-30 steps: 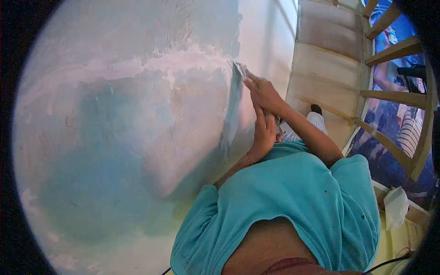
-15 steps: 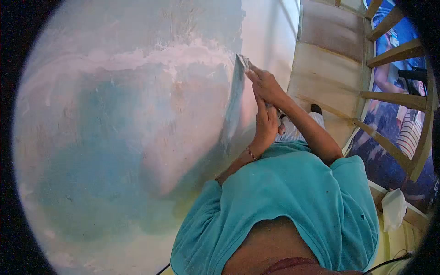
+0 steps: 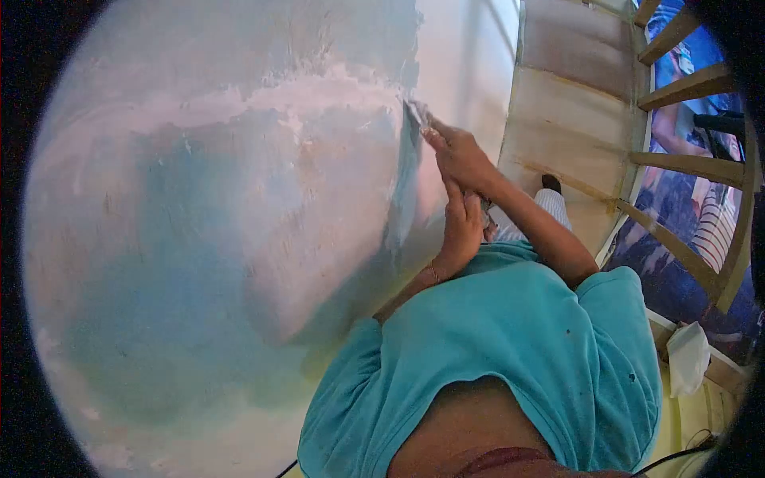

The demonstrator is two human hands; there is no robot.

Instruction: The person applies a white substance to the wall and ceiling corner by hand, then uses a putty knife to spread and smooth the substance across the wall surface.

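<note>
The long grey metal plastering blade (image 3: 408,179) lies flat against the blue-and-white patchy plastered wall (image 3: 239,239), its long axis running down from the right hand (image 3: 460,158) (fingers pressed on its upper end); the left hand (image 3: 460,231) grips lower.

Wall: a curved plastered wall (image 3: 207,239) fills the left of the view, blotched blue, pink and white.
Blade: a long flat trowel blade (image 3: 408,171) lies edge-on against the wall.
Right hand: the right hand (image 3: 462,159) grips the blade's upper end, fingers (image 3: 434,137) pressed to it.
Left hand: the left hand (image 3: 464,231) sits just below, touching the right hand, a bracelet (image 3: 433,273) on its wrist.
Clothing: a teal shirt (image 3: 510,342).
Surroundings: a wooden railing (image 3: 677,255) at the right edge.
</note>
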